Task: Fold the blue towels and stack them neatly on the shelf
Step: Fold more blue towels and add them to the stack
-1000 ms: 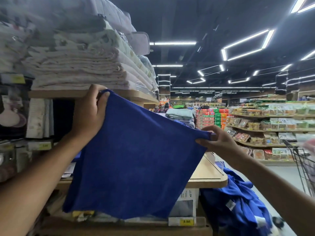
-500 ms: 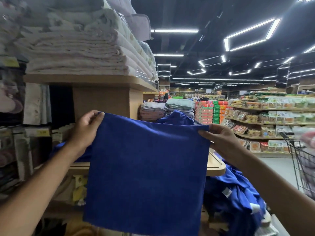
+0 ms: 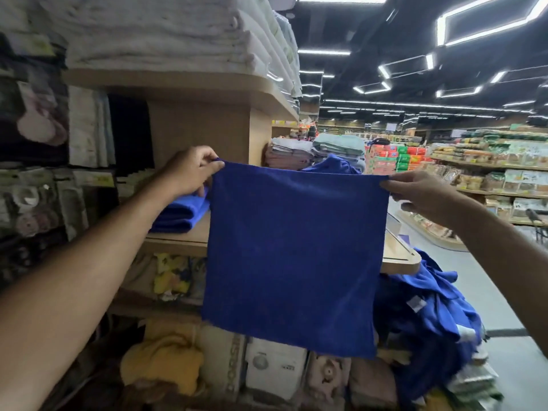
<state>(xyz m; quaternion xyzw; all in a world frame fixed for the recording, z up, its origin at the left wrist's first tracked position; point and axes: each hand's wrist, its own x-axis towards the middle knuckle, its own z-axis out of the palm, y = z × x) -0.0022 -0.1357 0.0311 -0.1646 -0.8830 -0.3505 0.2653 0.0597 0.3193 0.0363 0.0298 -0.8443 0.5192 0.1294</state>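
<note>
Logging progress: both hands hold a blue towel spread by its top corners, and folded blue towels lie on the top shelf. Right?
Wrong shelf: in the head view the folded blue towels lie on the middle shelf, below the one bearing the white stack. The rest holds.

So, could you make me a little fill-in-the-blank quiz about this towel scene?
1. The held towel hangs from its two ____ corners.
2. The left hand and right hand pinch ____ corner each.
3. The folded stack on the wooden shelf behind the left hand is ____ in colour.
4. The heap of unfolded blue towels lies on the person's ____ side.

Missing words: top; one; blue; right.
</note>
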